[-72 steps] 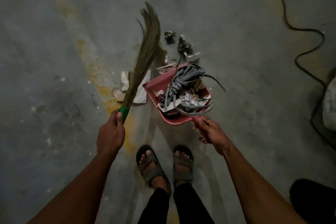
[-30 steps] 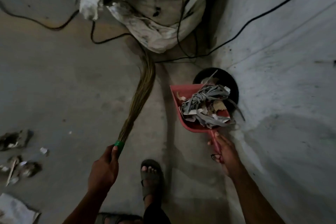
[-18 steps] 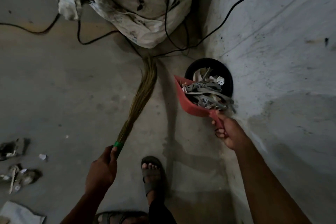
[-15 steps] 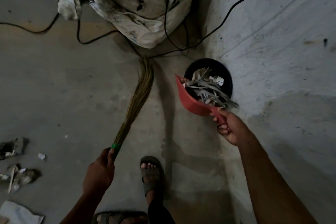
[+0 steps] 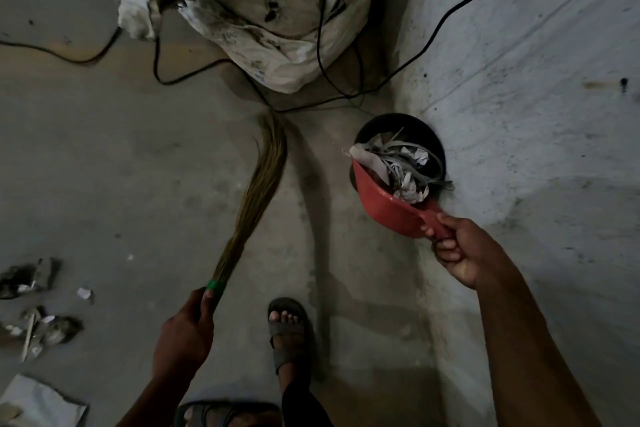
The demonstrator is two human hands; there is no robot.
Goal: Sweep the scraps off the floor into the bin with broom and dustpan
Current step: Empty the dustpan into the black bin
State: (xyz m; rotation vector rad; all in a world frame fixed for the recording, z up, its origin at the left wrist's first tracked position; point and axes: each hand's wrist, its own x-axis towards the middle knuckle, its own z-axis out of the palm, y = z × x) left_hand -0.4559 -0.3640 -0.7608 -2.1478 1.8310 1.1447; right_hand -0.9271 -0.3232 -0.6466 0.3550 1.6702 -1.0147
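Red dustpan (image 5: 388,204) tipped steeply over black bin (image 5: 437,139), paper scraps and grey strips (image 5: 398,166) sliding off its lip into bin mouth. Right hand (image 5: 464,250) pinches dustpan handle, fingers curled round it, just below pan. Left hand (image 5: 185,333) wraps broom (image 5: 254,198) at green band, bristles trailing up and away from fingers, tips on floor. Leftover scraps (image 5: 38,326) way off left of left hand. Dirty white sack (image 5: 263,14) and black cable (image 5: 346,45) beyond broom tip. Sandalled foot (image 5: 287,326) between both hands.

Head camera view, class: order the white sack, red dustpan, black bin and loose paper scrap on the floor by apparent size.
1. white sack, cut off by the frame's top
2. and 3. red dustpan and black bin: overlapping, too alike to rank
4. loose paper scrap
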